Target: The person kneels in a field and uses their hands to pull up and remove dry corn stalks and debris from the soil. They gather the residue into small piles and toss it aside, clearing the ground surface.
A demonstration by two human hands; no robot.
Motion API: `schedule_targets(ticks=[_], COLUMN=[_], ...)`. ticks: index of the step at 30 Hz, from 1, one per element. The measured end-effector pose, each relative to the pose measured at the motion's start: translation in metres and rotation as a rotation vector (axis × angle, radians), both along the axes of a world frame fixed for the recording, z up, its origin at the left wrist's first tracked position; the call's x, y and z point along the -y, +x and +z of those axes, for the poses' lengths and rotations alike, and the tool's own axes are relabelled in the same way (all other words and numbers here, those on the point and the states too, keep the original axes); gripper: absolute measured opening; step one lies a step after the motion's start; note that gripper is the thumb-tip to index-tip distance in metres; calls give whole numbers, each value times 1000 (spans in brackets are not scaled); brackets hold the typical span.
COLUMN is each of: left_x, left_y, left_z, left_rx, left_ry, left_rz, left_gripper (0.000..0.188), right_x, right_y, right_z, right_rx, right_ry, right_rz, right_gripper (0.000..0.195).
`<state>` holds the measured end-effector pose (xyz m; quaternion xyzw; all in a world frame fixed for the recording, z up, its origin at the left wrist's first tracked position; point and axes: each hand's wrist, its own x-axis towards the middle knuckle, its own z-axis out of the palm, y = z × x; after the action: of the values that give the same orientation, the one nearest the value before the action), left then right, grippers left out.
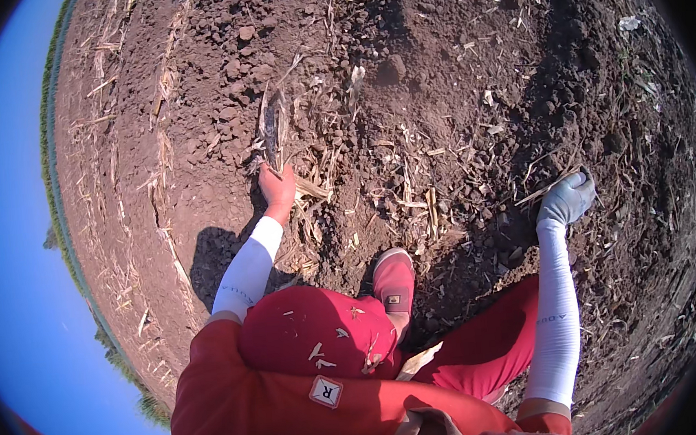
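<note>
My bare left hand (278, 186) is closed around the lower end of a bundle of dry corn stalks and husks (273, 128), which points away from me over the soil. My right hand (566, 198), in a grey-green glove, is closed on a thin dry stalk (542, 192) low over the dark soil at the right. Both forearms wear white sleeves. A thicker piece of dry stalk (312, 188) lies just right of my left hand. Between the hands, broken stalks and husk pieces (432, 211) are scattered on the ground.
Crumbly brown soil with clods (246, 33) spreads ahead. Rows of dry crop stubble (162, 152) run along the left. My red shoe (393, 281) stands between the hands, below bent knees in red trousers. A pale scrap (629, 23) lies at the upper right.
</note>
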<state>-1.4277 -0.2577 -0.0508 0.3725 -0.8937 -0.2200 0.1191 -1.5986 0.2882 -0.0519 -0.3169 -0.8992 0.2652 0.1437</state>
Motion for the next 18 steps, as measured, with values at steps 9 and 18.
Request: schedule_targets(ticks=[9, 18], left_x=[109, -3], left_y=[53, -110], left_z=[53, 28], left_rx=[69, 21], left_ry=[-228, 185], left_rz=[759, -92], left_gripper=[34, 34], right_x=[2, -8], right_y=[1, 1], right_z=[0, -10], right_rx=[-77, -35], right_ry=[25, 62], right_rz=[-38, -4], right_gripper=[43, 40])
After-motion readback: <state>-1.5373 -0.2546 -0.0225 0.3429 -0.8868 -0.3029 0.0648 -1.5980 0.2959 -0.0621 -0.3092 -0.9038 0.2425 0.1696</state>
